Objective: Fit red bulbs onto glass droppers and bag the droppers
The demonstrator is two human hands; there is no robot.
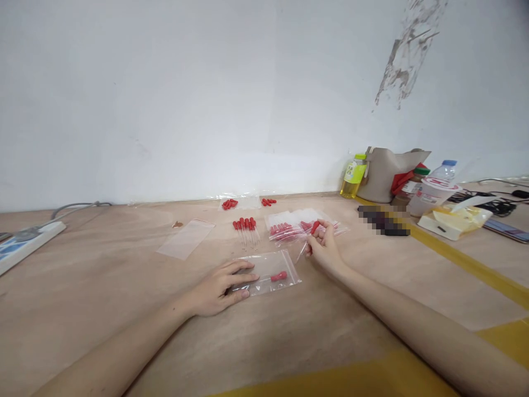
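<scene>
My left hand [217, 286] lies with fingers spread on a clear zip bag [289, 262], pressing it to the table. Inside that bag is a dropper with a red rubber bulb [279, 276]. Between the fingertips of my right hand [326, 251] is another dropper [315, 226], bulb up, its clear tube slanting down to the left. Just behind that hand lies a stack of zip bags [281, 230] with red-bulbed droppers inside. Several loose droppers [244, 225] lie side by side beyond my left hand. Further left is a flat zip bag [185, 240].
Near the wall are red bulbs [230, 204] on clear plastic and a second small pile of bulbs [268, 202]. At right stand a yellow drink bottle [352, 177], a grey bag [380, 173], a cup [432, 197] and a tissue pack [454, 218]. A power strip [31, 242] lies left.
</scene>
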